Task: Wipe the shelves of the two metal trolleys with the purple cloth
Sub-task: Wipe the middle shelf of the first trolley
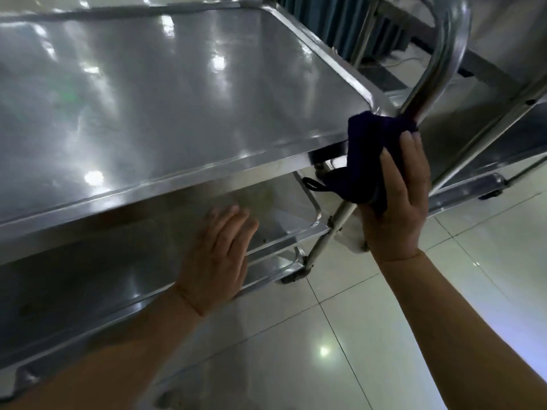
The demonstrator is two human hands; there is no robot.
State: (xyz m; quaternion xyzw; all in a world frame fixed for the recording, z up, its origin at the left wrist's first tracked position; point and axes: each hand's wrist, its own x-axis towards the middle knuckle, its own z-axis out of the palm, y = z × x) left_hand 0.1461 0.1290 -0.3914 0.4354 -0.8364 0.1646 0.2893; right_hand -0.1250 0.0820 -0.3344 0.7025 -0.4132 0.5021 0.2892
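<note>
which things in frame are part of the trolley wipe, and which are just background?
Job: purple cloth, gripped by right hand against the near trolley's handle tube; left hand flat on its middle shelf; top shelf; second trolley.
Background: curtain; tiled floor.

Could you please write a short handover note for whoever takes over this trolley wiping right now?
Right hand grips the purple cloth, bunched against the near trolley's handle tube.
Left hand lies flat, fingers straight, on the middle shelf.
Second trolley stands behind, to the right.
Done: cannot tell which shelves are wiped; the top shelf looks shiny.
Left: the cloth is on the frame, not a shelf, so check every shelf of both trolleys.
</note>
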